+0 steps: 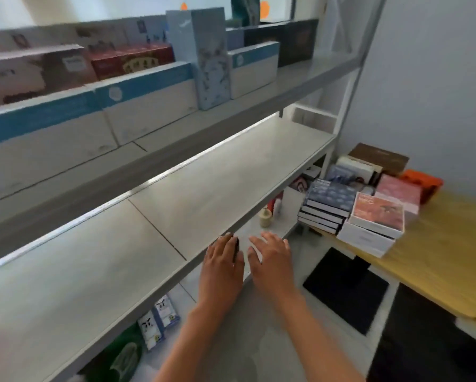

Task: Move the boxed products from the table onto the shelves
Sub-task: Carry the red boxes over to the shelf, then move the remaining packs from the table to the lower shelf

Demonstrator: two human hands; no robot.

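Both hands, left (222,261) and right (271,257), grip spread, held nothing; middle shelf (176,205) beside them bare, boxes (374,216) remained on tabletop (451,244).

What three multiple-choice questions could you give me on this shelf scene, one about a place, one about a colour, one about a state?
1. Where does the stack of dark blue patterned boxes sit?
A. on the yellow wooden table
B. on the top shelf
C. on the floor

2. What colour is the band on the long white boxes on the upper grey shelf?
A. red
B. blue
C. green

3. What state are the left hand and right hand in?
A. both carrying a box
B. one gripping a bottle
C. both flat, fingers straight, holding nothing

Answers: 1 A, the stack stands at the table's near corner beside a pink-topped white box. 2 B, a blue strip runs along the top of each front. 3 C, both hands reach out palm down at the edge of the bare middle shelf, with no box in them.
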